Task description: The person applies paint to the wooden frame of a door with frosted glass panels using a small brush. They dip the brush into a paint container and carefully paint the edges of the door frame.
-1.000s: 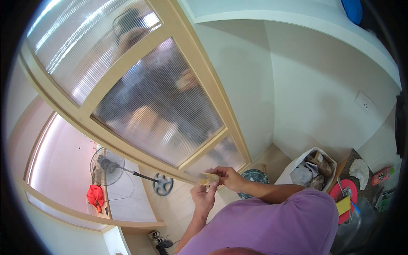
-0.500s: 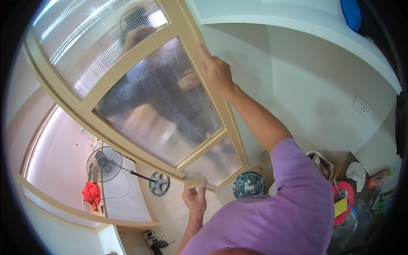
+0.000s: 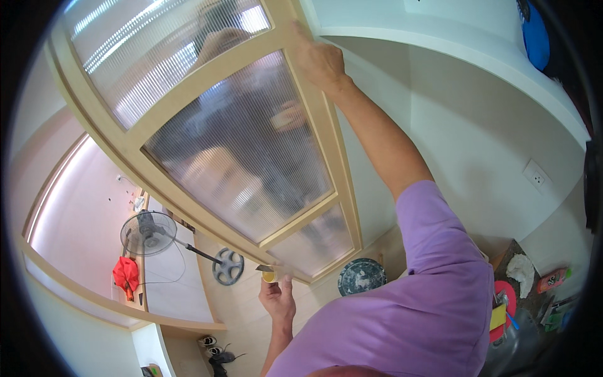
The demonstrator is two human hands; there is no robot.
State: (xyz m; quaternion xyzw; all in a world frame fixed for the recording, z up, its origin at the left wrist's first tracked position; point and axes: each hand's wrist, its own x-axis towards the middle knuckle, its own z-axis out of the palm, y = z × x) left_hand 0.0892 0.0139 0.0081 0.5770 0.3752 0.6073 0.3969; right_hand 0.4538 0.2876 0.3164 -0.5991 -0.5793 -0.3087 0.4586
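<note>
A light wood-framed door point(image 3: 320, 135) with ribbed translucent panes point(image 3: 242, 147) leans across the view in front of me. My right hand point(image 3: 320, 63) lies against its right-hand stile, index finger stretched out along the wood. Low by the door's bottom edge, the fingers and thumb of my left hand point(image 3: 278, 301) are closed round a small round yellow thing point(image 3: 269, 276). A dark, pointed, blade-like piece point(image 3: 262, 268) sticks out at its top. I cannot make out exactly what kind of thing it is.
A standing fan point(image 3: 148, 232) and a red cloth bundle point(image 3: 125, 274) are at the left, beyond the door. Right of its foot sits a round, stained dark lid or stool point(image 3: 362, 276). Shoes point(image 3: 217, 357) lie lower left; a red-and-yellow item point(image 3: 499, 314) sits lower right.
My right hand has slid upward along the door's stile. My left hand has shifted slightly down and left, and the yellow thing, blurred before, shows more clearly.
</note>
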